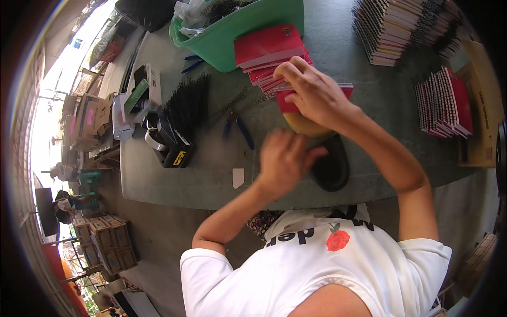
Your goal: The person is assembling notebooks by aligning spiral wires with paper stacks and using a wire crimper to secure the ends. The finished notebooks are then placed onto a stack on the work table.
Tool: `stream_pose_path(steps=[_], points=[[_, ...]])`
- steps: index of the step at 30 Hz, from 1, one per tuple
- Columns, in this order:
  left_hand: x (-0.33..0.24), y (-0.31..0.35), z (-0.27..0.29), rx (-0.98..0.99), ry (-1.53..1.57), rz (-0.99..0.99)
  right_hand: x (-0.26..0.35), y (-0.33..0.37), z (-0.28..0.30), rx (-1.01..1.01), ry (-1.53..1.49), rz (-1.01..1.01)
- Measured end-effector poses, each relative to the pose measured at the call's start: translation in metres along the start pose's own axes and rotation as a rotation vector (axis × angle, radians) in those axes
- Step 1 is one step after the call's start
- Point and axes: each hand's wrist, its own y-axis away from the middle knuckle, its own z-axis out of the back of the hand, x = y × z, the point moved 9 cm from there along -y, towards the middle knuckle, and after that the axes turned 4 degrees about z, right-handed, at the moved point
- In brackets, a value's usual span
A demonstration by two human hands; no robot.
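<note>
My right hand reaches forward and grips a red notebook by its edge, over a yellow-orange piece on the grey-green table. My left hand hovers just below it, blurred, with fingers curled; whether it holds anything is unclear. A black oval object lies right beside the left hand. Behind the right hand sits a stack of red notebooks.
A green basin stands at the back. Blue-handled pliers, black spiral coils, a tape dispenser and a white paper slip lie to the left. Spiral notebook stacks and red ones are on the right. Cardboard boxes sit on the floor.
</note>
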Motion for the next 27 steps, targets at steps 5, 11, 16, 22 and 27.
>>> stream_pose_path(steps=[5, 11, 16, 22, 27], points=[[-0.020, 0.002, -0.048, 0.197, 0.395, 0.119, -0.051, 0.026, 0.036, 0.234, -0.173, -0.352], [-0.055, 0.003, -0.096, 0.591, 0.619, 0.002, -0.092, 0.067, -0.004, -0.105, -0.818, -0.337], [-0.012, -0.004, -0.086, 0.682, 0.825, 0.300, -0.094, 0.063, 0.011, -0.080, -0.892, -0.397], [0.029, -0.047, 0.046, 0.184, 0.471, 0.232, -0.100, 0.070, 0.004, -0.186, -0.944, -0.408], [0.039, -0.060, 0.089, -0.097, 0.076, 0.012, -0.096, 0.067, -0.004, -0.172, -0.999, -0.383]])
